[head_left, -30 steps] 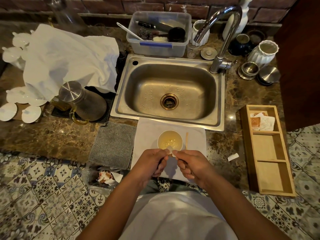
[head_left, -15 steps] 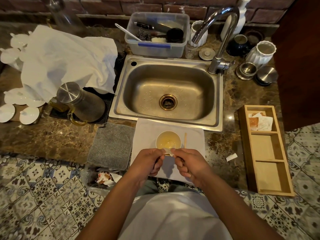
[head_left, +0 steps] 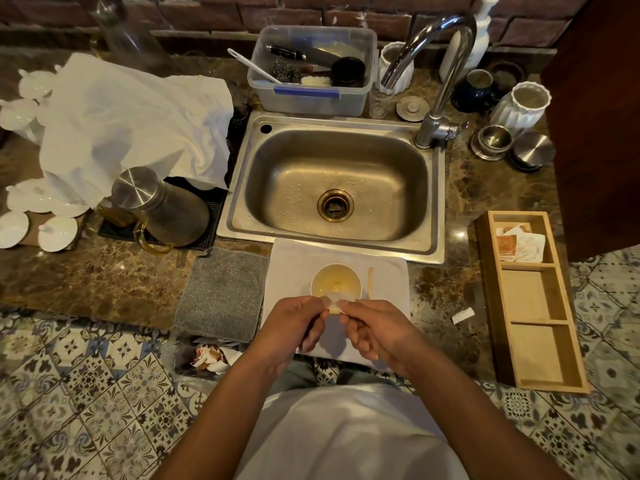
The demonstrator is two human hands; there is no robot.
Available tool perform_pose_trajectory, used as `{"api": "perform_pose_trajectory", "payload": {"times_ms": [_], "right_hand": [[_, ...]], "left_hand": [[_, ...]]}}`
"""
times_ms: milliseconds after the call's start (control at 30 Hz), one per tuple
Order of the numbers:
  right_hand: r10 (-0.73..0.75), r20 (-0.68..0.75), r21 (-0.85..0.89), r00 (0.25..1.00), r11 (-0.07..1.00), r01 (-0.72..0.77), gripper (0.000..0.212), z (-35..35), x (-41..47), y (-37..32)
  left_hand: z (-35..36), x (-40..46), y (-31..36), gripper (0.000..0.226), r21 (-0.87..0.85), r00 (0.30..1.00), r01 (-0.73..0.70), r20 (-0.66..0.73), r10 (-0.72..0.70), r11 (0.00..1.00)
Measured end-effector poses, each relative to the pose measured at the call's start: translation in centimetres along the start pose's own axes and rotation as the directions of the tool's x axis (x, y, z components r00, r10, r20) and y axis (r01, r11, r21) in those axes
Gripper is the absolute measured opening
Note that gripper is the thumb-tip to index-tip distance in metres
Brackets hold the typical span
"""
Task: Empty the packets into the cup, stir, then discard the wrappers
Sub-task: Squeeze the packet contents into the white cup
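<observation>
Sink [head_left: 429, 202]: brushed stainless steel, dull sheen, water beads in the basin. Faucet [head_left: 446, 64]: polished chrome, glossy. Surface [head_left: 104, 278]: brown marble, veined, polished. Organizer tray [head_left: 575, 355]: pale wood, matt. Storage tub [head_left: 311, 102]: translucent plastic. Pad [head_left: 225, 292]: grey, coarse nap cloth. Cup [head_left: 317, 277]: smooth glossy white. Stir stick [head_left: 370, 282]: bare wood. Pitcher lid [head_left: 133, 187]: brushed metal.

packet [head_left: 334, 305] mostly hidden by fingertips, soap bottle [head_left: 482, 26] top cut off
</observation>
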State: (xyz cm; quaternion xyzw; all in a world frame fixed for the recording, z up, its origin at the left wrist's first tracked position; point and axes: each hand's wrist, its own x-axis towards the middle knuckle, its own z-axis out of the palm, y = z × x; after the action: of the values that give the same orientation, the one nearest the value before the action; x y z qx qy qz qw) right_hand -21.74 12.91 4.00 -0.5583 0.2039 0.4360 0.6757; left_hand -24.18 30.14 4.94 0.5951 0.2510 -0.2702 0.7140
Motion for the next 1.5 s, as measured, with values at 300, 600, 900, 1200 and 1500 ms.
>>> {"api": "perform_pose_trajectory", "payload": {"times_ms": [300, 600, 900, 1200, 1500], "right_hand": [[-0.017, 0.008, -0.033, 1.000, 0.999, 0.018, 0.034, 0.2, 0.1, -0.1], [-0.024, -0.015, 0.012, 1.000, 1.000, 0.024, 0.023, -0.1, 0.2, 0.0], [-0.098, -0.039, -0.038, 0.994, 0.995, 0.097, 0.027, -0.1, 0.1, -0.3], [-0.191, -0.024, 0.006, 0.981, 0.982, 0.191, 0.022, -2.3, -0.9, 1.3], [-0.251, 0.040, 0.008, 0.967, 0.968, 0.251, 0.022, -3.2, -1.4, 0.7]], "left_hand": [[0.2, 0.0, 0.1, 0.036, 0.044, 0.999, 0.009, 0.032, -0.010, 0.999], [0.1, 0.0, 0.1, 0.037, 0.053, 0.998, 0.056, 0.039, -0.058, 0.997], [0.3, -0.3, 0.1, 0.036, 0.073, 0.998, 0.041, 0.045, -0.044, 0.996], [1.6, -0.9, 0.7, 0.038, 0.262, 0.983, -0.094, 0.180, 0.047, 0.960], [3.1, -0.4, 0.8, 0.044, 0.324, 0.975, -0.201, -0.020, 0.219, 0.924]]}}
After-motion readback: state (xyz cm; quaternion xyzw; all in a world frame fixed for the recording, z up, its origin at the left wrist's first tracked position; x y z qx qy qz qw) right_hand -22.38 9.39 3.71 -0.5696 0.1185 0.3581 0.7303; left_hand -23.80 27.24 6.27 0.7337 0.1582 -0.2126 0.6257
